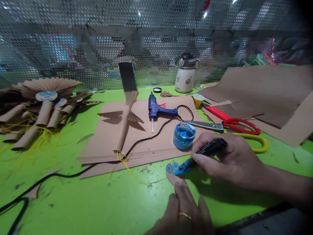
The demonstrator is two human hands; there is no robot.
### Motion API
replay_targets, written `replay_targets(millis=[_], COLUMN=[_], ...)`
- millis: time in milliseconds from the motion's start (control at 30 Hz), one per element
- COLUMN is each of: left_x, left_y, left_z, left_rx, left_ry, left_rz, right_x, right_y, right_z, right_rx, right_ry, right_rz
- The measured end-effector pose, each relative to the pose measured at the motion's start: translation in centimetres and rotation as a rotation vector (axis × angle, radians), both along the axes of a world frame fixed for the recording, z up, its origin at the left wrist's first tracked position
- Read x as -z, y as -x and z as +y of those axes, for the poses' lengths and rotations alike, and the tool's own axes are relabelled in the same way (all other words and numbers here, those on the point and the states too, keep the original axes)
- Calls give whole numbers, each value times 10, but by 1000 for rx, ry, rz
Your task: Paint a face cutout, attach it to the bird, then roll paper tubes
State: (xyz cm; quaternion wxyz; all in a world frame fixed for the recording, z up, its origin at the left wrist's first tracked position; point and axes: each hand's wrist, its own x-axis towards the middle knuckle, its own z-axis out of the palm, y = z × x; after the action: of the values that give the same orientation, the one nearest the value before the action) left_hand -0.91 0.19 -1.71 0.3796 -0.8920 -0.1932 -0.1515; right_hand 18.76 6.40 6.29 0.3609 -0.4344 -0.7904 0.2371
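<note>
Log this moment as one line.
right hand: black marker at paper disc; left hand: touching disc's near edge; disc: blue rings; paint jar: open; glue gun: on brown paper stack

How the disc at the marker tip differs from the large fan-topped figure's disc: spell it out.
The near disc lies on the green table; the far disc sits on the paper figure. The left hand touches the near disc, not the far disc. The near disc's visible lower part looks bare; the far disc has a blue curve there. Both are brown with blue marks.
</note>
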Motion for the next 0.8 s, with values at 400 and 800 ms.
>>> replay_targets(millis=[400,800], left_x=[0,3], left_y=[1,3], left_z=[1,0], left_rx=[13,-3], left_ry=[-9,-42], left_rz=[31,75], right_x=[-1,1], right_y=[2,1], right_z=[0,0], right_rx=[-21,-21], right_ry=[34,51], right_rz=[43,36])
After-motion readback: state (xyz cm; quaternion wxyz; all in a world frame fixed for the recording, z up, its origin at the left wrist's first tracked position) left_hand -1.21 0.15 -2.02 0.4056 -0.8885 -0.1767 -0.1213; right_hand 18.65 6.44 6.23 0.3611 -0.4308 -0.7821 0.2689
